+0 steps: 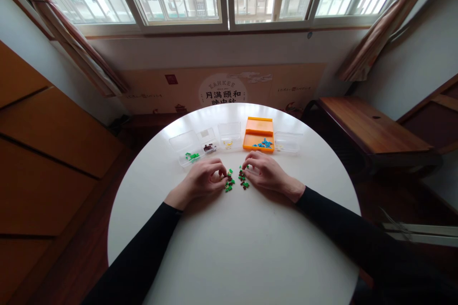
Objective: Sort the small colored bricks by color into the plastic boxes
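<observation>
Two small piles of tiny green and brown plastic building bricks lie on the white table. My left hand [202, 177] rests beside the left pile [229, 184]. Its thumb and index finger are curled together at the pile's edge, and what is between them is too small to make out. From the other side my right hand [268, 172] reaches the right pile [244, 184]. Its fingers are bent, with the tips pinched close at the upper bricks, and anything in them is hidden. A narrow strip of table separates the piles.
Behind my hands stand open clear boxes: one with green bricks [192, 156], one with dark brown bricks [209, 147], one with yellow bricks [228, 144] and one with pale bits [281, 148]. An orange box [259, 126] holds blue bricks [264, 143]. The round table [246, 248] curves away.
</observation>
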A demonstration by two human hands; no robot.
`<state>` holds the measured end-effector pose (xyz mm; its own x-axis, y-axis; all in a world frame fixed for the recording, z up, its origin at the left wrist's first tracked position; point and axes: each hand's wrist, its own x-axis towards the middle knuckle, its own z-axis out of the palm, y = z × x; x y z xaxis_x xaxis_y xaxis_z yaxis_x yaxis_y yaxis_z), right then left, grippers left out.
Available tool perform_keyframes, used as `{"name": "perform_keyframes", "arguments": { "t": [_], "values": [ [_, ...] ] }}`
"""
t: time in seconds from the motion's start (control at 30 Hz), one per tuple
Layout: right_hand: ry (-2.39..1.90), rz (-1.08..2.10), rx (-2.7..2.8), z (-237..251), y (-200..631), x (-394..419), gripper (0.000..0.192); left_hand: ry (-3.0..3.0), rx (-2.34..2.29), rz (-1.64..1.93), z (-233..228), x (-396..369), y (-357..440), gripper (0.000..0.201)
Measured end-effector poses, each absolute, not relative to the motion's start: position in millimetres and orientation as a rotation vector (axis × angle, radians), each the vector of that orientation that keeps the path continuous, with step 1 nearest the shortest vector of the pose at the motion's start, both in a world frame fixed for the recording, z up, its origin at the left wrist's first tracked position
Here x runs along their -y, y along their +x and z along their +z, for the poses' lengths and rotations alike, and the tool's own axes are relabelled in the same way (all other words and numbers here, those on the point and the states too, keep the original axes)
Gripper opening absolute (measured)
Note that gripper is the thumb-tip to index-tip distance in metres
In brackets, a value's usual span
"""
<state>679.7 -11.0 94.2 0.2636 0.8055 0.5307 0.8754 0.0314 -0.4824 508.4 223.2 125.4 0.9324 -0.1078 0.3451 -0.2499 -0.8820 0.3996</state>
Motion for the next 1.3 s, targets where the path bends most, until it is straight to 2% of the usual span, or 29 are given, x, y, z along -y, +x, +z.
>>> {"name": "perform_keyframes", "arguments": {
  "t": [0.47,0.6,0.73,0.93,1.3],
  "values": [
    [-1.777,-0.097,1.545,96,679,11,0.004,2.717,0.257,0.475,117,-228,513,0.028],
    [-1.772,-0.095,1.548,96,679,12,0.004,2.675,0.249,0.47,121,-227,510,0.026],
    [-1.776,-0.097,1.547,95,679,12,0.006,2.593,0.282,0.428,129,-224,506,0.011],
    [-1.774,-0.101,1.542,96,679,12,0.007,2.564,0.234,0.385,132,-224,505,0.009],
    [-1.769,-0.102,1.543,96,679,11,0.007,2.547,0.196,0.421,121,-225,509,0.021]
  ]
}}
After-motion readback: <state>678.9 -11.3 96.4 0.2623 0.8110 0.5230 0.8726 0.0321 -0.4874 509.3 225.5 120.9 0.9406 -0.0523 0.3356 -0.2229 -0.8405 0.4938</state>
